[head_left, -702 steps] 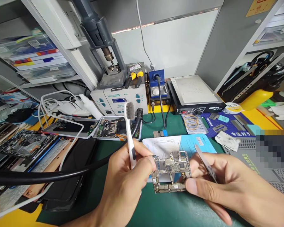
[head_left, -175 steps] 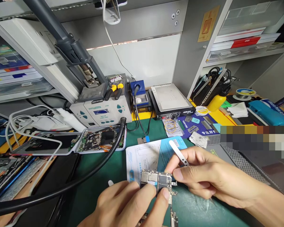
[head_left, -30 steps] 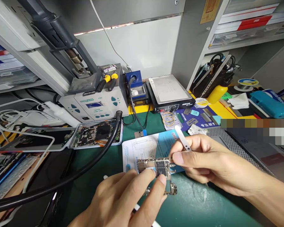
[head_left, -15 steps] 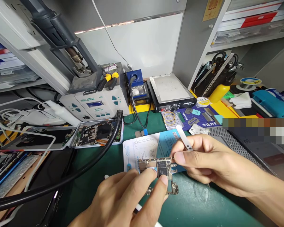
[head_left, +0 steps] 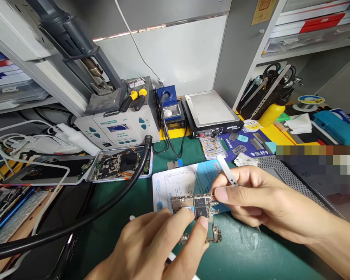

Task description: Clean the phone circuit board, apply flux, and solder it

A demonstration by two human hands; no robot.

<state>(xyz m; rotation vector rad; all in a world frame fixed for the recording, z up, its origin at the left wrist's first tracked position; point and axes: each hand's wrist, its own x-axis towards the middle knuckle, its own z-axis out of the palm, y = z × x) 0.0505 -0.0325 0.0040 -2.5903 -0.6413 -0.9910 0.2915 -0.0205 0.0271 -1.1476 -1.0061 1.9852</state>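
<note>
The left hand [head_left: 154, 241] and right hand [head_left: 256, 196] pinch a thin, bumpy board [head_left: 202, 206]; the right also holds flat metal tweezers [head_left: 226, 170].

green mat [head_left: 251, 249] on a yellow bench [head_left: 278, 135]

on the mat we find a white-and-blue card [head_left: 175, 177], a small blue-tipped connector [head_left: 175, 164] just behind it, and a clear packet [head_left: 212, 148] beside a purple pad [head_left: 252, 147]. along the back of the bench we see a grey station [head_left: 119, 130], a heating plate [head_left: 210, 110] and a yellow bottle [head_left: 270, 116].
</note>
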